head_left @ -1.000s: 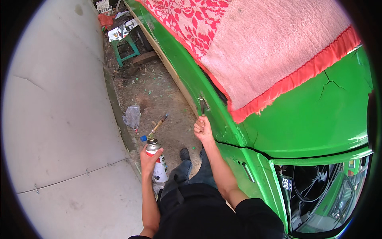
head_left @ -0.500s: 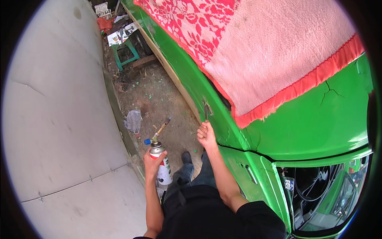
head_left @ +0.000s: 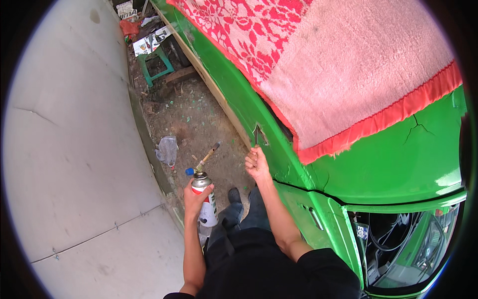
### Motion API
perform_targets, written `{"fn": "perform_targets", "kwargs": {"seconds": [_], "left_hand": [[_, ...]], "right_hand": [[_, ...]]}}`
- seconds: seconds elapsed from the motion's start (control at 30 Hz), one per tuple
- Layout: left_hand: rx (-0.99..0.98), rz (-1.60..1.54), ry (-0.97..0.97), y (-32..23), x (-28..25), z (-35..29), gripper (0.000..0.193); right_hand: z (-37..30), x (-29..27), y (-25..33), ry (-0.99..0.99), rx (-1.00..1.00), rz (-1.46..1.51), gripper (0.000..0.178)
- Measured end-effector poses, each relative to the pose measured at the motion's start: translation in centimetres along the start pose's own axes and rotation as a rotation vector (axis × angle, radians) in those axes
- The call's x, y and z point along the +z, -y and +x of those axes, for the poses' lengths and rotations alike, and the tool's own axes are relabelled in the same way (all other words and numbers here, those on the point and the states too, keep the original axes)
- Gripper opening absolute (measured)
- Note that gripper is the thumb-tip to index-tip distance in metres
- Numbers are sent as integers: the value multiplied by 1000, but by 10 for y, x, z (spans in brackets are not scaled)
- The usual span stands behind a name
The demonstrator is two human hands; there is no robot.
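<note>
My left hand [head_left: 194,200] is wrapped around a blowtorch [head_left: 208,213], a white and red gas canister with a brass burner tube and a blue knob. Its nozzle points up and right, toward the green vehicle [head_left: 294,172], and stands apart from the panel; I cannot make out a flame. My right hand [head_left: 256,163] is closed on the handle of a slim scraper [head_left: 257,136]. The scraper's dark blade lies at a small chipped patch [head_left: 264,139] on the vehicle's side, where the paint is broken. My fingers hide most of the handle.
A pink and red blanket [head_left: 343,84] covers part of the vehicle. A pale wall [head_left: 74,149] runs close along my left. On the dirt floor lie a clear plastic bag [head_left: 168,150] and green paint flakes; farther off stands a green stool [head_left: 157,65].
The blowtorch has moved slightly right and away from me, its nozzle nearer the vehicle. My right hand and the scraper have shifted a little farther forward along the panel.
</note>
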State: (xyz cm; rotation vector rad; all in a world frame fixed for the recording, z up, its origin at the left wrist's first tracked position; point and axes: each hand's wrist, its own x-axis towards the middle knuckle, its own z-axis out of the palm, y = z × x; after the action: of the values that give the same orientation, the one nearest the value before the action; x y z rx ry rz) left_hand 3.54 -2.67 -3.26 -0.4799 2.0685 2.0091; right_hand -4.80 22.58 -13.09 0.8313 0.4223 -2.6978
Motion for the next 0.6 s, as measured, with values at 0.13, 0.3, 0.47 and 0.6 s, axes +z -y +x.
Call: {"fn": "perform_targets", "kwargs": {"seconds": [0.13,0.3,0.47,0.6], "left_hand": [[-10,-21,-12,-4,4,3,33],[-17,27,-15,-7,5,9,34],[-7,26,12,-7,11,13,35],[-1,-2,51,-10,18,21,36]], "right_hand": [[1,3,4,-41,38,-6,30],[-5,8,5,-24,67,16,31],[-3,12,11,-68,96,23,30],[-13,10,13,-34,118,20,30]]}}
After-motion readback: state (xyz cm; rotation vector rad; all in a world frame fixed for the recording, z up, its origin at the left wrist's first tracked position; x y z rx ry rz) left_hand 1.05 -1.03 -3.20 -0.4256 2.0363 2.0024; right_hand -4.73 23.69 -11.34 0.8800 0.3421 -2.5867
